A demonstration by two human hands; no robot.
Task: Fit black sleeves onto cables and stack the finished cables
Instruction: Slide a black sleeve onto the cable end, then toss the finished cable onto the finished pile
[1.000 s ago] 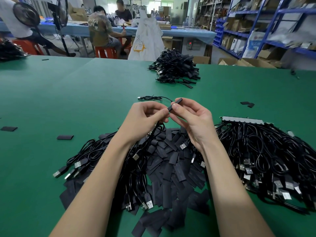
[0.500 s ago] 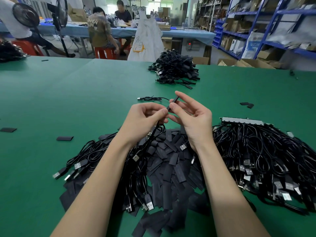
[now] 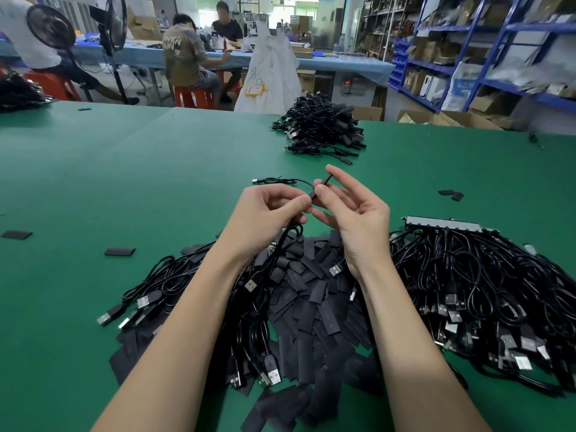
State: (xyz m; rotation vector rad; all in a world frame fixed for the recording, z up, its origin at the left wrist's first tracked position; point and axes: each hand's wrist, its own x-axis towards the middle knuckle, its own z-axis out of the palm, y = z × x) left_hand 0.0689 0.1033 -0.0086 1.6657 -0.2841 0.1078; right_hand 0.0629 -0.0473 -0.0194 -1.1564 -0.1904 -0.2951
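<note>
1. I see a wide green felt-covered surface [image 3: 131,188] filling most of the view, with blue metal shelving [image 3: 486,57] beyond its far right edge.
2. On the right of the surface lies a big tangled heap of black USB cables [image 3: 486,294], their silver plugs pointing toward me.
3. Directly under my forearms sits a spread pile of flat black sleeves [image 3: 314,307], with a looser bunch of black cables [image 3: 149,297] trailing off its left side.
4. Far across the surface, well apart from my hands, rests a stack of finished black cables [image 3: 321,132].
5. My left hand [image 3: 265,216] is raised above the sleeve pile; its grip is closed, thumb and curled fingers pinching a thin black cable [image 3: 288,235] that hangs down from it into the pile.
6. My right hand [image 3: 355,213] is just beside the left, fingertips nearly touching; its grip pinches a small black sleeve [image 3: 321,186] between thumb and forefinger, the other fingers loosely spread.
7. That sleeve is tilted, its upper end pointing away from me, its lower end meeting the left hand's fingertips.
8. I cannot tell how far the cable end sits inside the sleeve.
9. A few stray flat black sleeve pieces [image 3: 120,251] lie apart on the left of the surface.
</note>
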